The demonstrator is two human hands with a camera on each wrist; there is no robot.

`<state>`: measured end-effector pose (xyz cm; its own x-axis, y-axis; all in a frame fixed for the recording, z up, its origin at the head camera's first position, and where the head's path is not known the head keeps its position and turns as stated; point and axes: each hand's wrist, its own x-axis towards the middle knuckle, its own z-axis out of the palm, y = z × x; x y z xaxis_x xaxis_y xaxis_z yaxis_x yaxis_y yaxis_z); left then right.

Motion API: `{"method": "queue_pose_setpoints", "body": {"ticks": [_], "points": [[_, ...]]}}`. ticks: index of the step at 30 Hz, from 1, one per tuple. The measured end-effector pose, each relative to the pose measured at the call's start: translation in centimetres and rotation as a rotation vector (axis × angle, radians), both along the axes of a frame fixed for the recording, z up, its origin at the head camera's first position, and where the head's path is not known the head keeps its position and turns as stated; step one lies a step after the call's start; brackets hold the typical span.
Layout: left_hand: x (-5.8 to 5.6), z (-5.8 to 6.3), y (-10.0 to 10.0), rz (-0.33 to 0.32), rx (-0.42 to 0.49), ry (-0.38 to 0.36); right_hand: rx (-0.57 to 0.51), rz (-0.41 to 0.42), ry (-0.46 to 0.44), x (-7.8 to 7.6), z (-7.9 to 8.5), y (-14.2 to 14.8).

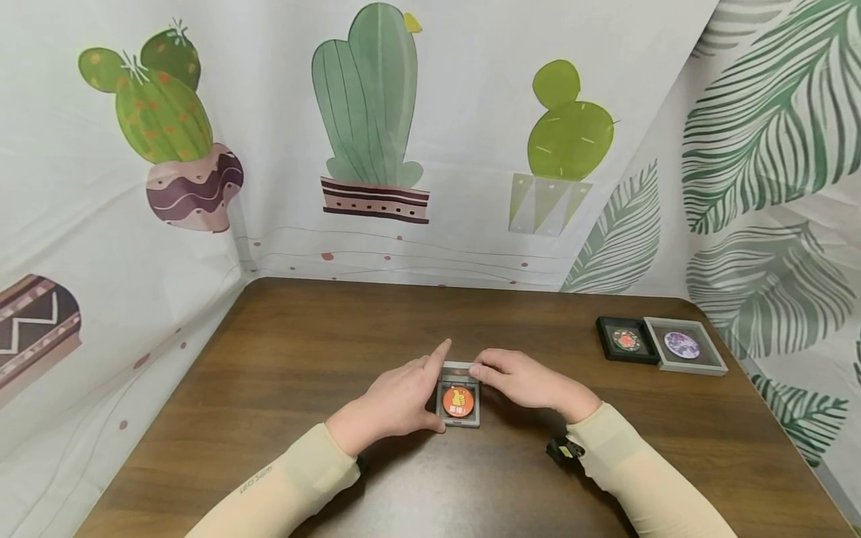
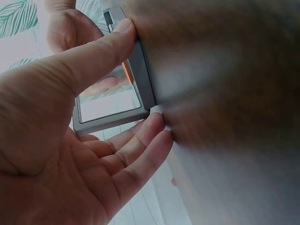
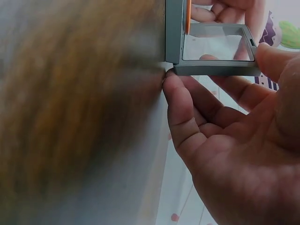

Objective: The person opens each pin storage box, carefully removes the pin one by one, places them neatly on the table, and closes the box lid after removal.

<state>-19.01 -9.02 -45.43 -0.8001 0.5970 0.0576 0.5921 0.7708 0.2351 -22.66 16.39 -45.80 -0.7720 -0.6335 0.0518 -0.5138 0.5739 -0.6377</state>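
Observation:
A small grey display case [image 1: 460, 424] sits on the table in front of me, its clear-windowed lid [image 3: 218, 69] raised upright at the far side. On its base lies a round orange badge [image 1: 458, 401] with a yellow thumbs-up. My left hand [image 1: 397, 400] holds the case from the left, thumb at the near corner and fingers toward the back. From the right, my right hand [image 1: 528, 379] pinches the raised lid, thumb near its top edge and fingers behind. In the left wrist view, the badge shows only as a thin orange edge.
At the table's right side lie a black case [image 1: 608, 351] with a red patterned badge and a grey case [image 1: 706, 362] with a purple badge, side by side. A printed cloth [image 1: 471, 149] hangs behind the wooden table [image 1: 289, 329].

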Motion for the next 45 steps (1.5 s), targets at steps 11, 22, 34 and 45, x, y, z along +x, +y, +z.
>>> {"method": "queue_pose_setpoints", "body": {"ticks": [11, 22, 34, 45], "points": [[0.1, 0.2, 0.0, -0.008, -0.015, -0.001, -0.024, -0.058, -0.048, -0.3, -0.3, 0.0], [0.0, 0.2, -0.1, -0.017, -0.01, 0.013, -0.045, -0.111, -0.134, -0.4, -0.6, -0.2], [-0.1, 0.1, -0.1, -0.015, -0.02, -0.02, -0.048, -0.198, -0.081, -0.4, -0.8, -0.8], [-0.1, 0.1, -0.1, -0.022, -0.02, -0.008, 0.031, 0.037, 0.082, 0.2, -0.1, 0.4]]}}
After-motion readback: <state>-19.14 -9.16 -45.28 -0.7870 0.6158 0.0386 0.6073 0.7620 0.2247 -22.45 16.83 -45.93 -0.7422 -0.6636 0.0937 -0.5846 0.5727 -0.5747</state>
